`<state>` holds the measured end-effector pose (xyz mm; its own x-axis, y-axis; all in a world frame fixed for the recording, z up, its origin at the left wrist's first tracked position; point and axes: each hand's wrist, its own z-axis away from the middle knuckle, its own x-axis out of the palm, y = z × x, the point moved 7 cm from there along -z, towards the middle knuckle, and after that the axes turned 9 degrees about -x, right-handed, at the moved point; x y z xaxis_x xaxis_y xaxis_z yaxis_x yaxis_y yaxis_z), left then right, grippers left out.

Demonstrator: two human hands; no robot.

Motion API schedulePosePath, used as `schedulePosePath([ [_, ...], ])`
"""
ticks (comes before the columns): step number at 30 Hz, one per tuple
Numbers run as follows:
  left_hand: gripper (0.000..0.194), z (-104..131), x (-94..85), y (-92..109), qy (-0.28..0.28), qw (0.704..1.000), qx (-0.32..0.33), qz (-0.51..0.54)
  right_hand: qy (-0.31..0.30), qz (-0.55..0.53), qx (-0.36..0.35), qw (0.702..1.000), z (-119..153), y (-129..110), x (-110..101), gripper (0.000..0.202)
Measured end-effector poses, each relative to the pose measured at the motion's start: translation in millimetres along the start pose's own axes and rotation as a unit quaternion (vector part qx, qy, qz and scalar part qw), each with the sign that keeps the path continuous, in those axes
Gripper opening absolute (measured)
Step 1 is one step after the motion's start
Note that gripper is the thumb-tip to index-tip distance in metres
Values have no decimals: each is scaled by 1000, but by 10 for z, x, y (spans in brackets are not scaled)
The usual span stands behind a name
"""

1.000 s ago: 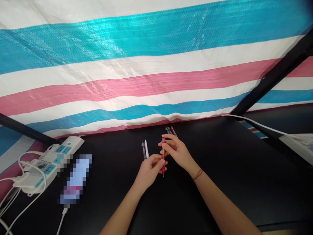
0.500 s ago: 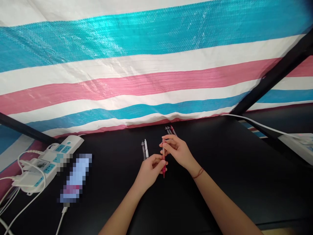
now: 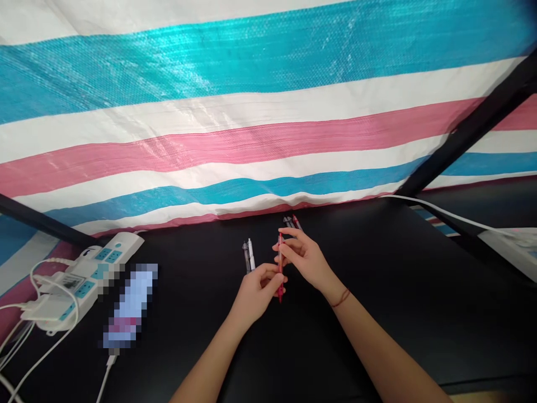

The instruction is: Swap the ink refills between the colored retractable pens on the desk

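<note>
Red pen [image 3: 281, 267] at centre of frame, just below the middle, long axis running up-down in frame, red grip end toward the bottom, both hands on it. Left hand [image 3: 259, 292] comes in from bottom of frame, thumb and fingers closed in a pinch on the pen's lower part, tip poking out below. Right hand [image 3: 302, 256] comes from lower right, fingers curled, thumb and fingertips on the pen's upper part, index at its top end; thin red bracelet [image 3: 340, 298] on that wrist. Black worktop [image 3: 188, 291] under everything. Just above left hand: dark pen [image 3: 245, 257] and white pen [image 3: 251, 255] side by side, lower ends hidden by the hand. Just above right hand, near the worktop's back edge: dark pens [image 3: 288, 223], exact count unclear, plus another red-topped pen [image 3: 296, 222] beside them, partly covered. Left of frame: white power strip [image 3: 119, 252] with plugs and cables, pixelated phone [image 3: 131, 305] next to it, white cable [image 3: 106, 375] at its lower end. Striped sheet [image 3: 268, 134] in blue, white and pink fills top half, black bar [image 3: 465, 131] crossing it at upper right
</note>
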<state>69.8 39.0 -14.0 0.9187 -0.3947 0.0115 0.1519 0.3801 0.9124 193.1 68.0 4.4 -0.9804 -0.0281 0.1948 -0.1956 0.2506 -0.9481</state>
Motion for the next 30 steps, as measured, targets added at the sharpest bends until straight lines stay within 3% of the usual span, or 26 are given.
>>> schedulePosePath([
  [14,28,15,-7,28,6,1000,10,-16,13,3,-40,999,14,-65,2,27],
  [21,30,14,-58,76,17,1000,18,1,-1,-8,-11,1000,19,-7,33,50],
  [23,33,2,-104,80,33,999,25,25,-26,15,-8,1000,19,-11,50,38],
  [27,37,-12,-241,72,97,989,41,100,-140,122,-7,983,59,-70,193,21],
  [30,38,-20,-300,74,121,984,47,120,-173,195,-44,964,82,-137,279,13],
])
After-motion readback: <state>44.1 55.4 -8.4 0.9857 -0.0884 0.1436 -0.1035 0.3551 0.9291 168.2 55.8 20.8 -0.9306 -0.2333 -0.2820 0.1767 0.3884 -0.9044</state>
